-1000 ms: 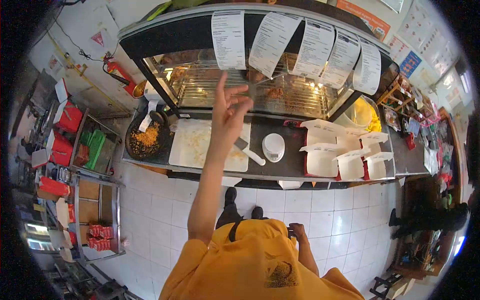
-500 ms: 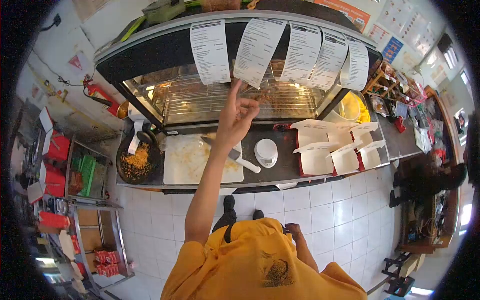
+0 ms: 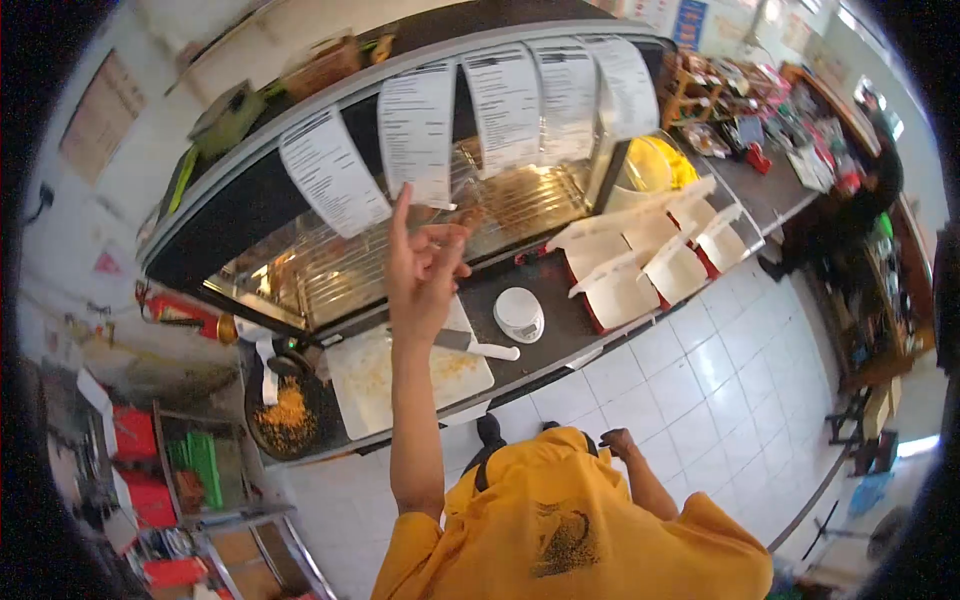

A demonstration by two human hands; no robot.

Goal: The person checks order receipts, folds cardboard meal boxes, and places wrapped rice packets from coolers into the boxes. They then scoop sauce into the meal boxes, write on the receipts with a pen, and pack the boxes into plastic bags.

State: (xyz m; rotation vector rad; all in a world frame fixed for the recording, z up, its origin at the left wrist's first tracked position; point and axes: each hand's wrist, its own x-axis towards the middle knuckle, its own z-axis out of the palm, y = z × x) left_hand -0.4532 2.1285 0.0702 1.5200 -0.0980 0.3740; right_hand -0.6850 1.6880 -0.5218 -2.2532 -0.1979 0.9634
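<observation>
The left hand (image 3: pixel 430 270) is raised with its index finger held straight and the other fingers loosely curled, pinching nothing. At 12 o'clock from it, the second printed slip (image 3: pixel 415 130) hangs on the front of a glass-fronted cabinet (image 3: pixel 220 215); the fingertip overlaps the slip's lower edge, though I cannot tell whether they touch. The first slip (image 3: pixel 333 170) hangs at about 10:30, its lower end slanting toward the hand, and three more slips (image 3: pixel 502 105) hang around 1 o'clock. Below the cabinet runs the desk (image 3: pixel 562 310). On it, at 7 o'clock from the left hand, lies a white board (image 3: pixel 365 385), with a knife (image 3: pixel 495 350) at 5 o'clock. A round white scale (image 3: pixel 519 314) stands at 4 o'clock, with open cartons (image 3: pixel 622 303) beyond it near 3 o'clock. Crumbs (image 3: pixel 285 408) fill part of a dark dish (image 3: pixel 318 396) near 8 o'clock. The right hand (image 3: pixel 620 442), at 4:30, hangs low beside the yellow shirt (image 3: pixel 580 510), fingers bent; whether it pinches anything I cannot tell.
</observation>
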